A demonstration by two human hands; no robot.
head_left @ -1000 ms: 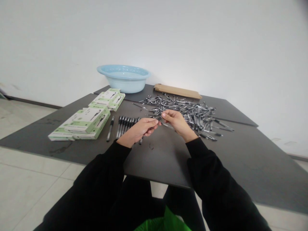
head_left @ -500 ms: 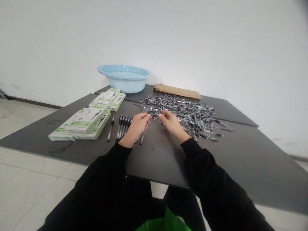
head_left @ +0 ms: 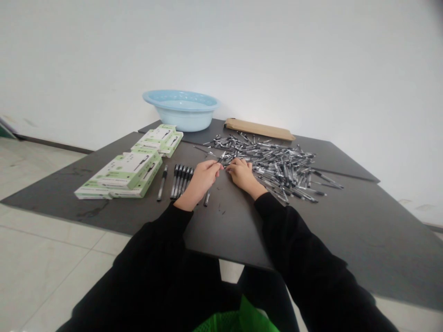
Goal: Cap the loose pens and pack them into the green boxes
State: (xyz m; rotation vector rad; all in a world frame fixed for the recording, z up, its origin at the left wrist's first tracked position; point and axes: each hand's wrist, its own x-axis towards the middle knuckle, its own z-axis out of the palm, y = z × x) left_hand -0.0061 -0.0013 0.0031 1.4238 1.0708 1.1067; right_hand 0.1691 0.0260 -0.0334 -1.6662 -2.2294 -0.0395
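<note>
My left hand (head_left: 205, 177) is closed around a pen (head_left: 222, 157), whose tip end sticks out past the thumb and forefinger. Just to its right, my right hand (head_left: 242, 175) has its fingers bunched together at the near left edge of a large pile of pens (head_left: 280, 161); whatever they pinch is hidden. A neat row of capped pens (head_left: 178, 180) lies left of my left hand, partly covered by it. Farther left is a single pen (head_left: 162, 184). Below the left hand another pen (head_left: 207, 197) pokes out on the table.
Green and white pen boxes (head_left: 126, 170) are stacked on the left of the dark table (head_left: 221, 230), with more boxes (head_left: 162, 138) behind. A light blue basin (head_left: 183, 115) stands at the back. Flat brown cardboard (head_left: 259, 129) lies behind the pile, near the wall.
My right hand has turned and come a little closer to my left hand, its fingers now bunched together. The left hand still holds the pen. The whole view has shifted slightly.
</note>
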